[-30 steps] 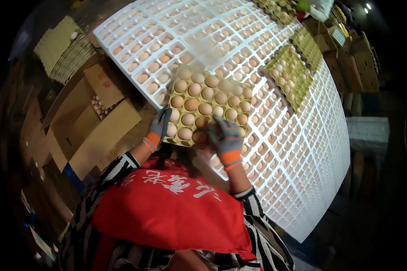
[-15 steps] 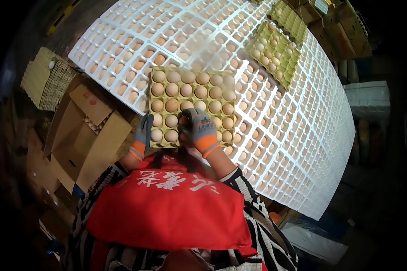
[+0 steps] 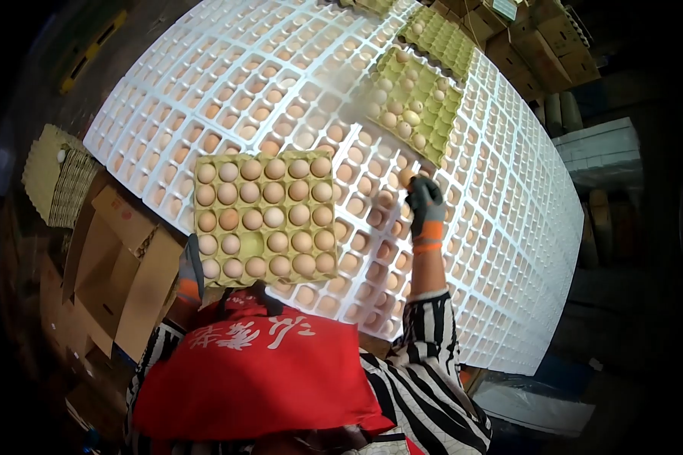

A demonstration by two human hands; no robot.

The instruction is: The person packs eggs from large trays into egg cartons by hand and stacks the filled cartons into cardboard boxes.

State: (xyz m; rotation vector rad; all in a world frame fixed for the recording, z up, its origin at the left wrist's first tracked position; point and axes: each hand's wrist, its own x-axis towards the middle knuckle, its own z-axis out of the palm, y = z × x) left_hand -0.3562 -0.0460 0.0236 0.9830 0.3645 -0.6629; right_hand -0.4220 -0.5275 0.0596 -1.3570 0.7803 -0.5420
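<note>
A yellowish pulp egg tray (image 3: pixel 252 244) full of pale brown eggs lies in front of me, with one bare pocket in its second row from the near side. My left hand (image 3: pixel 192 265), in a grey and orange glove, grips the tray's left edge; its fingertips are partly hidden. Off to the right, my gloved right hand (image 3: pixel 426 199) pinches a brown egg (image 3: pixel 407 177) between its fingers. That egg is above the white plastic egg trays (image 3: pixel 463 212), whose pockets hold many eggs.
Farther back on the white trays sit a partly filled pulp tray (image 3: pixel 432 125) and another pulp tray (image 3: pixel 444 42). To my left are an open cardboard box (image 3: pixel 118 262) and a stack of pulp trays (image 3: pixel 68 182). Cardboard boxes (image 3: pixel 542 53) stand at the back right.
My right hand has lifted an egg out of the pulp tray and carried it right, over the white trays. A bare pocket now shows. My left hand stays at the tray's left edge.
</note>
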